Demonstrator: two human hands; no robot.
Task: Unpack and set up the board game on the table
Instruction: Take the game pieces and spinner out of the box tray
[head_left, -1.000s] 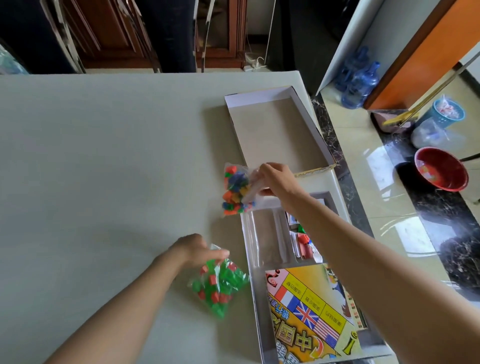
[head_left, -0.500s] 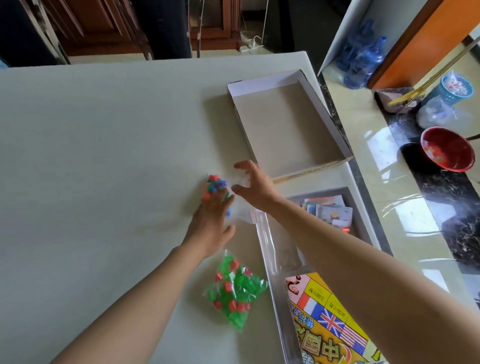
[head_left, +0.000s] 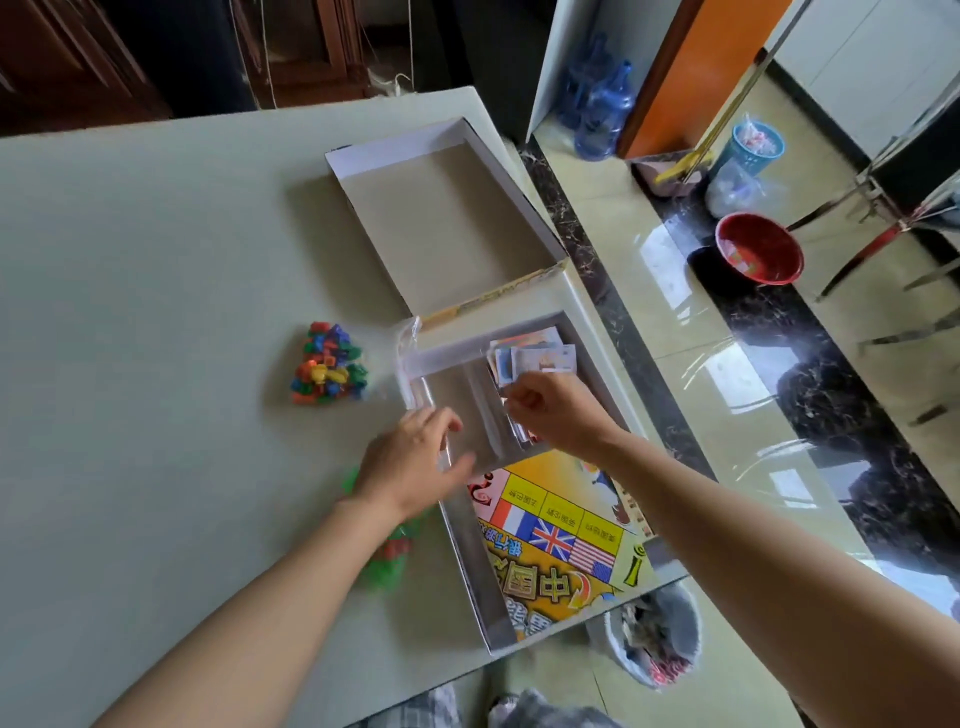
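The open game box (head_left: 470, 551) lies at the table's right edge, with the folded yellow board (head_left: 561, 540) in its near half. A pack of cards and paper money (head_left: 535, 353) fills the far right compartment. My right hand (head_left: 556, 410) reaches into that compartment, its fingertips pinched on the near edge of the pack. My left hand (head_left: 415, 462) rests with spread fingers on the box's left wall and the clear plastic insert. A bag of multicolour pieces (head_left: 327, 371) lies on the table to the left of the box. My left forearm partly hides a bag of green and red pieces (head_left: 389, 551).
The upturned box lid (head_left: 441, 223) lies beyond the box, open side up. The table edge (head_left: 582, 291) runs just right of both. On the floor are a waste bin (head_left: 649, 639), a red basin (head_left: 758, 249) and water bottles (head_left: 602, 104).
Both hands have let go of the multicolour bag, which now lies on the table. My right hand moved back into the card compartment and my left hand onto the box's left edge.
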